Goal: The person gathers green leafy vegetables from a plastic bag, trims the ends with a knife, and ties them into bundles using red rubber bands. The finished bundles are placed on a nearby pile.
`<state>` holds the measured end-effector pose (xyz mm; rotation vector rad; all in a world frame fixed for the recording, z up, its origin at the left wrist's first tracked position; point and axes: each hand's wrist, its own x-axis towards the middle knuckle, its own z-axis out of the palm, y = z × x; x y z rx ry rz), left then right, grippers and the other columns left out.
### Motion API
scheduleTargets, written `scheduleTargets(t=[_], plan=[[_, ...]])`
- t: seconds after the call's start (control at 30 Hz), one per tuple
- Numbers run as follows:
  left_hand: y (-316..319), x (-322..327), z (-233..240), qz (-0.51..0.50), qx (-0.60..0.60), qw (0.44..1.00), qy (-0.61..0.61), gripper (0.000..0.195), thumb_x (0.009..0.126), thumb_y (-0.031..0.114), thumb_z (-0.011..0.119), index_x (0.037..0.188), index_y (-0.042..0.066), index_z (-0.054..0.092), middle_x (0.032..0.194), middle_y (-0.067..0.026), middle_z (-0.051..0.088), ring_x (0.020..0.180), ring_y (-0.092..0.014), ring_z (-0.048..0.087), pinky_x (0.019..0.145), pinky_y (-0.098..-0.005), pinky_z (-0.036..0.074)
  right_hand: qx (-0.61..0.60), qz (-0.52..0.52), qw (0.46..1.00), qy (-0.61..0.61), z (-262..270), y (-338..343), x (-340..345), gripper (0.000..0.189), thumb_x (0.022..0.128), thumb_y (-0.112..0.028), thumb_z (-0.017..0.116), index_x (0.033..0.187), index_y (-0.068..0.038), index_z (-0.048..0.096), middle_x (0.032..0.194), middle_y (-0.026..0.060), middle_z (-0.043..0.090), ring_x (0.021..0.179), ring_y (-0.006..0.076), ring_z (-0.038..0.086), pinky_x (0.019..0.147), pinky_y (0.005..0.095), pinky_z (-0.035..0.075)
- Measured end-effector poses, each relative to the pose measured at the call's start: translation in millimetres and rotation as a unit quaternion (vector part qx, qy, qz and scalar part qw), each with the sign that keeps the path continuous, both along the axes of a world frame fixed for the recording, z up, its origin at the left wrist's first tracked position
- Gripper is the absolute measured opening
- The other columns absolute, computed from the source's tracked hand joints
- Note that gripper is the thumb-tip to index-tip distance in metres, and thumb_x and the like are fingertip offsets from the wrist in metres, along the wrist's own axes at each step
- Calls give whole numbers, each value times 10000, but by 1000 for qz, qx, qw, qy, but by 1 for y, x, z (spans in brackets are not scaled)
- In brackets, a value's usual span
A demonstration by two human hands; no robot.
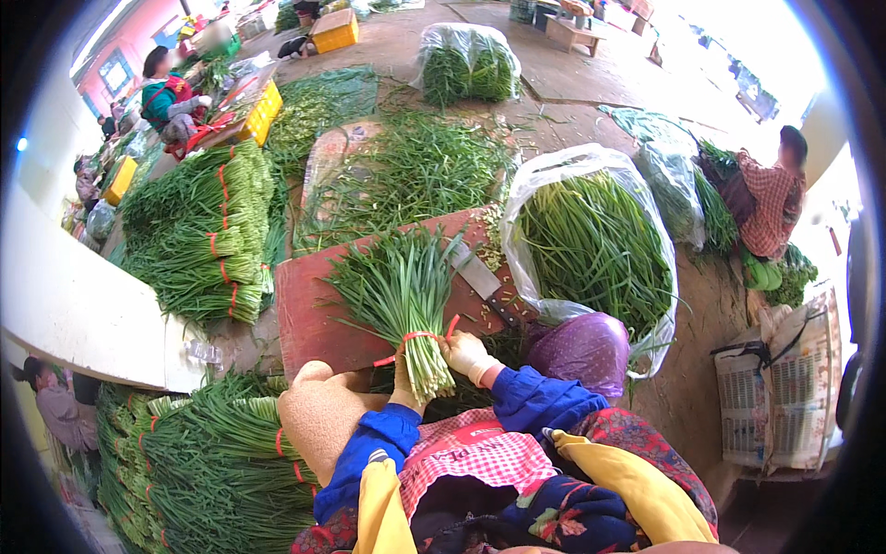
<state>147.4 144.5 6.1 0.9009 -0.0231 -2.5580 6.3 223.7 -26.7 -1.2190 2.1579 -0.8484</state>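
Note:
A bunch of garlic chives (408,284) lies over the red board (311,298), its pale cut ends toward me. My gloved left hand (403,384) grips the bunch from the left, near those ends. Around the stems runs a red tie band (419,336) with two loose tails. The gloved right hand (465,353) pinches the band at the right side of the bunch, close to its upright tail. Just right of the leaves, a cleaver (479,275) with a dark handle rests on the board, among small stem trimmings (488,311).
At right stands an open clear plastic bag (516,242) of loose chives. Tied bunches are stacked at left (201,235) and lower left (221,457). Loose greens (429,166) cover the ground ahead. One person (772,187) sits at right, another (169,97) at upper left. A lidded basket (779,381) stands at right.

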Motion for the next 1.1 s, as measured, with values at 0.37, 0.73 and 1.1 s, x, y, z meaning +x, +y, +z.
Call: scheduleTargets(t=[0.37, 0.73, 1.1], plan=[[-13, 8, -12, -83, 124, 962, 230, 907, 863, 696, 589, 1459, 25, 456, 1431, -332, 474, 1214, -488, 574, 993, -569, 526, -51, -272, 522, -807, -28, 11, 12, 383, 1058, -400, 419, 1096, -101, 656, 933, 43, 689, 790, 202, 636, 736, 347, 519], [-12, -3, -5, -99, 45, 984, 141, 708, 869, 579, 652, 1297, 19, 593, 1250, -254, 645, 1100, -468, 632, 916, -600, 547, 53, -283, 636, -716, 4, -4, 16, 566, 1036, -512, 435, 1263, -27, 617, 1106, 138, 683, 982, 225, 649, 875, 369, 510], [13, -9, -22, -181, -90, 973, -114, 860, 822, 754, 617, 1406, 128, 534, 1367, -81, 607, 1249, -271, 554, 1069, -446, 442, -9, -185, 979, -88, 37, -8, 33, 648, 1026, -380, 494, 1470, 68, 348, 1362, 343, 519, 1251, 469, 537, 1059, 452, 447]])
